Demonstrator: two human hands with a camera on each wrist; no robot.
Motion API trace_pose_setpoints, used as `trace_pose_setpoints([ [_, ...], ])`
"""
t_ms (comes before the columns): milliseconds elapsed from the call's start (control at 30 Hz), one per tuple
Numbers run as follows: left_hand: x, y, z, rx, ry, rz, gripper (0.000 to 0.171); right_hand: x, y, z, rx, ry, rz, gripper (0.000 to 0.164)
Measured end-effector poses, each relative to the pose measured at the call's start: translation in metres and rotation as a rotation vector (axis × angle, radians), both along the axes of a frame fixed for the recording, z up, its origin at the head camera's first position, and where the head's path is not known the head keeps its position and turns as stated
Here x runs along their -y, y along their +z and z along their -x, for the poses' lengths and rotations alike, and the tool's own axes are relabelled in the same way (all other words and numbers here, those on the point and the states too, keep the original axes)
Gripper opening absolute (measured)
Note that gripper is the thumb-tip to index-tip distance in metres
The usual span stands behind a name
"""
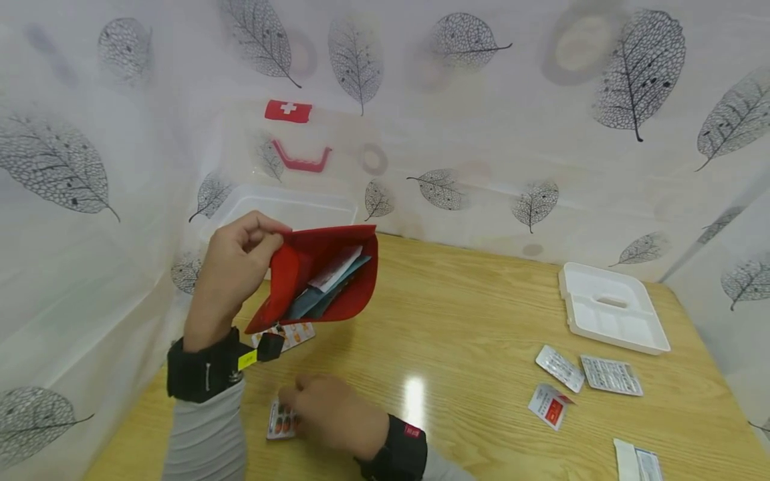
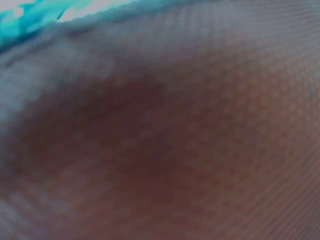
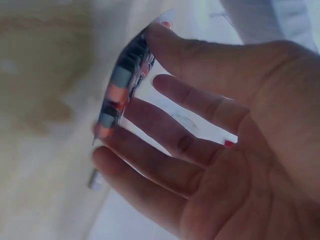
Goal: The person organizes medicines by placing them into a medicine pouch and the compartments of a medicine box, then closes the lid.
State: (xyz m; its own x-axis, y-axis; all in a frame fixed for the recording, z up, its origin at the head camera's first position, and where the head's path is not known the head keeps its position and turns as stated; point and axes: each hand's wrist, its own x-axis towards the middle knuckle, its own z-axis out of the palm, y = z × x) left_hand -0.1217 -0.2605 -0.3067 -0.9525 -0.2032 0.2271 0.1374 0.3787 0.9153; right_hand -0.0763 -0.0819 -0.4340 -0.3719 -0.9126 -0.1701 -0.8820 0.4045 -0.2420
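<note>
My left hand (image 1: 231, 267) grips the edge of a red fabric pouch (image 1: 361, 297) and holds it up over the table, its mouth gaping. Blue and white packets (image 1: 331, 277) lie inside. The left wrist view is filled by blurred woven material, with a turquoise patch in its upper left corner. Lower down, my right hand (image 1: 333, 411), blurred by motion, has a blister pack of capsules (image 1: 281, 421) at its fingers. In the right wrist view the thumb and fingertips pinch that capsule pack (image 3: 117, 85) on edge. Another blister pack (image 1: 297, 335) of orange pills lies partly hidden below the pouch.
A case (image 1: 301, 207) with a red handle (image 1: 301, 160) and a white-cross label stands at the back left. To the right are a white tray (image 1: 613, 331), silver blister packs (image 1: 611, 375), a folded red-and-white card (image 1: 547, 404) and a pale packet (image 1: 637, 461). Leaf-patterned curtains surround the table.
</note>
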Motion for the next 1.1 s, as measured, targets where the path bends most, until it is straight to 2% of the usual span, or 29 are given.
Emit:
trace_pose_setpoints([
  [100,0.000,0.000,0.000,0.007,0.006,0.005,0.021,-0.008,0.011,0.003,0.071,-0.016,0.049,0.043],
  [233,-0.001,0.000,0.000,0.019,0.011,0.003,0.021,-0.022,0.027,0.007,0.112,-0.032,0.133,0.038],
  [533,-0.003,0.000,0.001,0.012,0.006,0.030,0.021,-0.050,0.062,0.015,0.113,-0.130,0.251,0.039],
  [700,-0.004,-0.001,0.001,0.023,0.005,0.040,0.020,-0.065,0.071,0.020,0.113,-0.083,0.344,0.037],
  [867,-0.004,-0.002,0.001,0.019,0.003,0.049,0.020,-0.080,0.076,0.028,0.216,-0.032,0.423,0.037],
  [1100,-0.006,-0.001,0.002,0.026,0.005,0.077,0.021,-0.098,0.089,0.036,0.358,-0.129,0.428,0.041],
])
